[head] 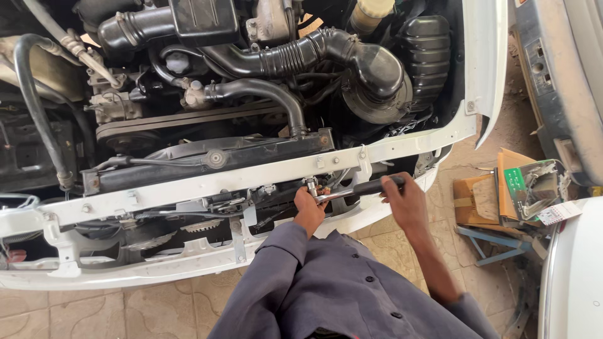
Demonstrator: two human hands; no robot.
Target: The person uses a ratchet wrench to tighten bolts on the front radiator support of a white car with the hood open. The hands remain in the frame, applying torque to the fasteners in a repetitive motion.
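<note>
Head view. The person stands at the open front of a white vehicle, looking down into the engine bay. The left hand [309, 207] is closed around the head end of a ratchet wrench [352, 190], fingers wrapped together at the point where the tool's head meets the front panel, just below the white upper crossmember [207, 185]. The right hand [402, 198] is clamped on the black handle grip of the same wrench, fingers curled over it, thumb side toward the vehicle. The wrench lies nearly level, its head to the left and slightly lower than the handle end, spanning the gap between the two hands. The fastener under the head is hidden by the left hand; it cannot be told what it engages.

Both forearms come out of grey-blue work sleeves [326, 276] with dark buttons.

Above the crossmember sits the radiator top [213, 160], a black curved radiator hose [270, 94] and a ribbed black intake duct [301, 53] leading to a round black housing [377, 72]. A drive belt [182, 119] runs across the left centre.

On the tiled floor [125, 307] to the right lie cardboard pieces [477, 198], a green-and-white box [531, 182] and a blue metal stand [496, 242]. Another white body panel [575, 276] shows at the lower right edge.
</note>
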